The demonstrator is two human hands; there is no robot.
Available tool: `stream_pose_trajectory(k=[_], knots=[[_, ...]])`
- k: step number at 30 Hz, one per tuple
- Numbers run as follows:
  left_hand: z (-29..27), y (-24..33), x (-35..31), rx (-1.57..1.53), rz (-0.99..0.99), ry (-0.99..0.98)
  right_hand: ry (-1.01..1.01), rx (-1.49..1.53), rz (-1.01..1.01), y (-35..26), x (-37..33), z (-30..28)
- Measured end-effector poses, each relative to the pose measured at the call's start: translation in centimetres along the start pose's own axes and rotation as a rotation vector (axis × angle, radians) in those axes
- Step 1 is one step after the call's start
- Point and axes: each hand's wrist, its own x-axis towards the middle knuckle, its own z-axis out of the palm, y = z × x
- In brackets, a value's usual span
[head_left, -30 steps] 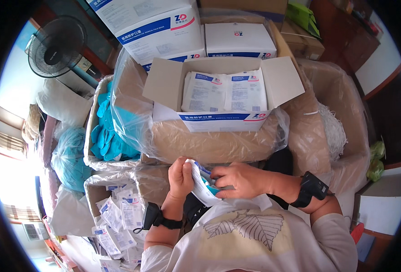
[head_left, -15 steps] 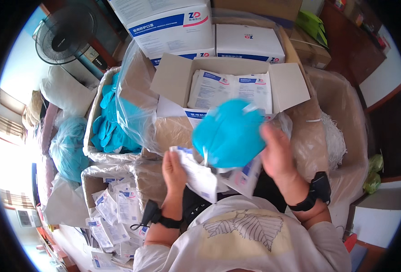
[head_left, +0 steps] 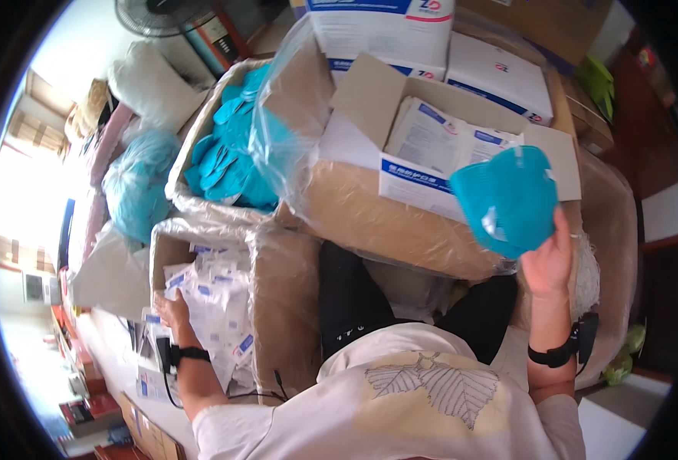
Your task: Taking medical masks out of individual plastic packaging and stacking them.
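Pinching the lower right edge of a teal face mask with the right hand, overlapping in view the right front corner of an open white carton. Impossible to tell whether one mask or several layered together. Holding the left hand out, fingers spread, at the left side of a plastic-lined cardboard bin heaped with white-and-blue packets; impossible to tell whether touching them. Wearing a black strap on each wrist, a pale leaf-print shirt and black trousers, with knees apart. Inside the open carton, more packets in two side-by-side stacks; beneath it, a large cardboard box draped with clear plastic. Farther left, beyond the packets, a second lined bin full of loose teal masks. Behind the open carton, a closed white carton.
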Motion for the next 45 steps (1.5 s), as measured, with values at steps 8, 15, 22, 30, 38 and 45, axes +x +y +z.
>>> stream_pose_trajectory(k=[8, 15, 22, 30, 38, 45], knots=[[-16.0, 24.4, -18.3, -1.589, 0.859, -1.459, -0.08, -0.075, 0.013, 4.4, -0.1, 2.7], [-21.8, 30.3, -28.5, -1.876, 0.083, -1.849, -0.008, -0.045, 0.068, 3.9, -3.8, -0.6], [-20.2, 29.0, -27.1, -1.546, 0.575, -1.507, 0.034, 0.351, -0.169, -2.2, -8.5, -8.4], [-21.1, 29.1, -30.1, -1.542, 0.436, -1.464, -0.001, -0.329, 0.408, 2.3, -10.4, -1.7], [-20.9, 26.9, -30.9, -1.615, 0.434, -1.531, -0.23, -0.598, 0.489, 6.0, -9.3, -1.2], [-22.5, 26.9, -31.3, -1.582, 0.575, -1.456, -0.255, -0.631, 0.496, 6.2, -9.3, -1.0]])
